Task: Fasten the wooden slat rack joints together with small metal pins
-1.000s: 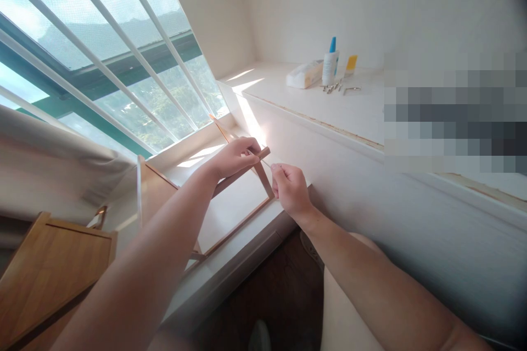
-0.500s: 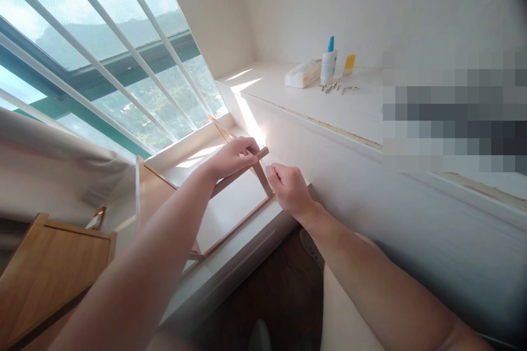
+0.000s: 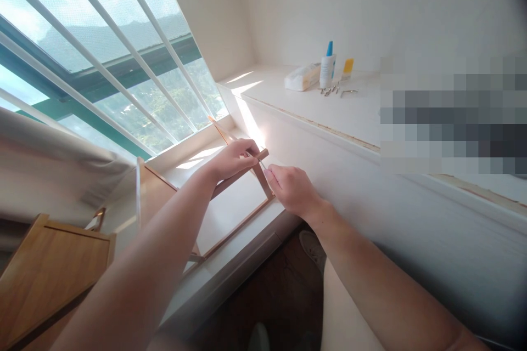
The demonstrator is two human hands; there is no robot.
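My left hand (image 3: 236, 157) is closed around the top bar of a wooden frame (image 3: 234, 180), close to its end. The frame stands on the white sill, its light panel showing between the bars. My right hand (image 3: 290, 186) is closed around a thin metal tool (image 3: 262, 165), whose slim shaft reaches from the thumb to the bar just beside my left fingertips. The fingers hide the tool's other end, so its exact kind cannot be made out. Where the shaft meets the wood is partly covered by my left hand.
On the white ledge are a glue bottle (image 3: 328, 68) with a blue cap, a plastic packet (image 3: 302, 77), a yellow-topped item (image 3: 348, 67), several small metal screws (image 3: 329, 89) and a bent metal piece (image 3: 349, 93). A wooden panel piece (image 3: 57, 269) stands left, below the barred window (image 3: 107, 55).
My right hand has turned slightly at the wrist, its knuckles rolling over while it keeps the tool at the bar. The left hand and the frame stay in place.
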